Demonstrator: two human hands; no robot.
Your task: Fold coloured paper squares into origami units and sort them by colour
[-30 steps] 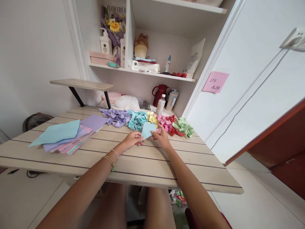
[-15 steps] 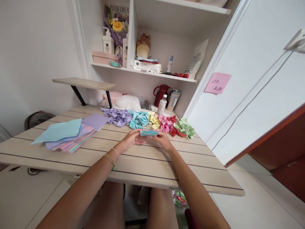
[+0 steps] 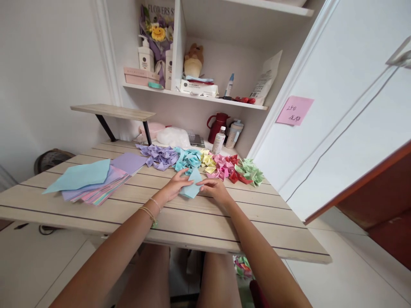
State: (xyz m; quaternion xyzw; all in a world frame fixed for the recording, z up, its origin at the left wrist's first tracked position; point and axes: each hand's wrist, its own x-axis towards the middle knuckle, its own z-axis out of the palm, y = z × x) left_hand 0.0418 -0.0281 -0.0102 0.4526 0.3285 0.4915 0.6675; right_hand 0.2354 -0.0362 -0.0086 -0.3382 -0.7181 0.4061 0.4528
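A folded piece of light blue origami paper (image 3: 192, 185) is held low over the table between my hands, its broad face turned up in a kite-like shape. My left hand (image 3: 176, 185) grips its left side, thumb on top. From the right, my right hand (image 3: 214, 188) pinches the paper's right edge with thumb and forefinger. Just beyond my hands lie heaps of folded paper pieces: purple (image 3: 160, 157), blue (image 3: 188, 159), yellow (image 3: 207, 160), pink (image 3: 222, 167), red (image 3: 242, 177) and green (image 3: 252, 172).
At the left, a fanned stack of coloured paper sheets (image 3: 96, 182) lies on the slatted table (image 3: 154, 239). A small raised shelf (image 3: 112, 112) stands behind it. At the back are a clear bottle (image 3: 218, 141), a red jug (image 3: 217, 128) and a tumbler (image 3: 234, 133).
The blue paper has turned from nearly edge-on to showing its broad face and come slightly nearer me. My fingers have shifted along its sides.
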